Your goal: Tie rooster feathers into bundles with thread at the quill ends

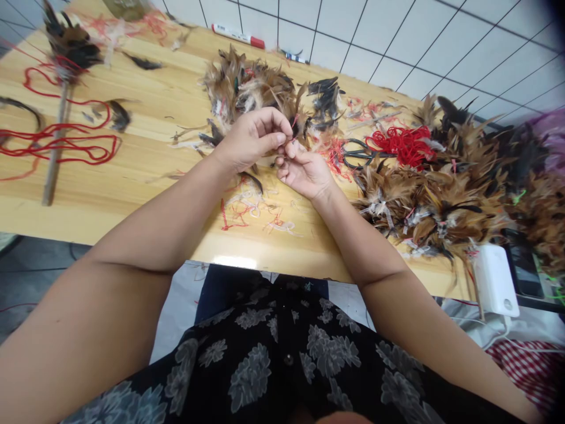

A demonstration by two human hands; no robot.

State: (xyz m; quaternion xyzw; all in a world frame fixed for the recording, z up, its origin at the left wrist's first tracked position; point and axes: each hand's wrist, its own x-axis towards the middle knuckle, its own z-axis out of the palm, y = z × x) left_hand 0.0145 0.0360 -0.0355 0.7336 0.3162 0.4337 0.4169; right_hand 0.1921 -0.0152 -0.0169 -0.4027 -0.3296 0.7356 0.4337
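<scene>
My left hand [256,136] and my right hand [309,174] meet above the table, fingertips pinched close together. A small brown feather bundle [301,101] rises at the fingertips, with a bit of red tie near its base; its lower part is hidden by my fingers. Just behind my left hand lies a pile of brown and cream feathers [253,82]. Beyond my right hand sit black-handled scissors [358,154], partly under a heap of red string [404,146]. Red and clear string scraps [251,212] are scattered below my hands.
At left, a stick with dark feathers [59,129] lies under loops of red cord [95,154]. Large tied feather bunches [432,194] cover the right side. A white power bank [497,280] is at the front right edge. A red-capped marker [238,36] lies by the tiled wall.
</scene>
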